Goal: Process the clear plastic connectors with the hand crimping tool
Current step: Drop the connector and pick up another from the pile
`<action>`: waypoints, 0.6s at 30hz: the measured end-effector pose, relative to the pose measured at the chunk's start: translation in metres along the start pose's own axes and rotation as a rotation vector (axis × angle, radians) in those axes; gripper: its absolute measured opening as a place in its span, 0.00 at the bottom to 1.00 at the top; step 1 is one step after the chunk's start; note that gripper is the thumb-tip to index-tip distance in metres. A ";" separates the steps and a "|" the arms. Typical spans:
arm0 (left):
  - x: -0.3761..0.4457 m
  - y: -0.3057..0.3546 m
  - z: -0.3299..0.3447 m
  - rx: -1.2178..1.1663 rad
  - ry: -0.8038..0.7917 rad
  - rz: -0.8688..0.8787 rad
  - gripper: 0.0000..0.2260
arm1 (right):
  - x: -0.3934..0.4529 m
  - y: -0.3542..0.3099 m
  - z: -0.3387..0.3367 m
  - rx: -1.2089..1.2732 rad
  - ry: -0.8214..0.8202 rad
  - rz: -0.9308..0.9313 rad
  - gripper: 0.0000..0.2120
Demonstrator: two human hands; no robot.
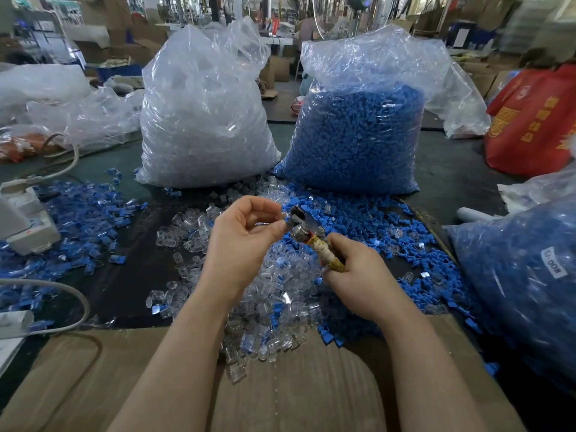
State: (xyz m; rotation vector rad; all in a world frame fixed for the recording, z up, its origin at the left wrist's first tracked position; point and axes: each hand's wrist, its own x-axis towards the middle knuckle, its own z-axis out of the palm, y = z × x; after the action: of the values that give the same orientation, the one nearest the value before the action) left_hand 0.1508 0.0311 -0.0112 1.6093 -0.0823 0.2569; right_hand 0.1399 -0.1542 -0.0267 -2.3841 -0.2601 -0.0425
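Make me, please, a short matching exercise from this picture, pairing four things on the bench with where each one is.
Things:
1. crimping tool
2. bag of clear connectors
3. bag of blue parts
4. red bag

Places:
A. far right of the bench
B. standing behind the loose piles, on the left of the pair
C. gripped by its handle in the right hand
D. standing behind the loose piles, on the right of the pair

Pairs: 1-C, 2-B, 3-D, 4-A
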 end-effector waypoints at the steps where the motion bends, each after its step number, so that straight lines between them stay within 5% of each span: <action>1: 0.000 0.000 0.000 0.003 -0.003 0.003 0.10 | 0.000 0.000 0.001 -0.010 0.010 0.001 0.08; 12: 0.001 0.004 -0.008 -0.035 -0.020 -0.092 0.11 | 0.002 0.000 0.002 -0.080 0.067 -0.001 0.09; 18: 0.018 -0.009 -0.069 -0.681 0.430 -0.373 0.03 | 0.003 0.015 -0.007 -0.196 0.272 -0.015 0.07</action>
State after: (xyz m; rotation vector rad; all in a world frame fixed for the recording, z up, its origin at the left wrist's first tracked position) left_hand 0.1623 0.1017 -0.0137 0.8448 0.4188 0.2446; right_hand 0.1458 -0.1693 -0.0314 -2.5342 -0.1492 -0.4126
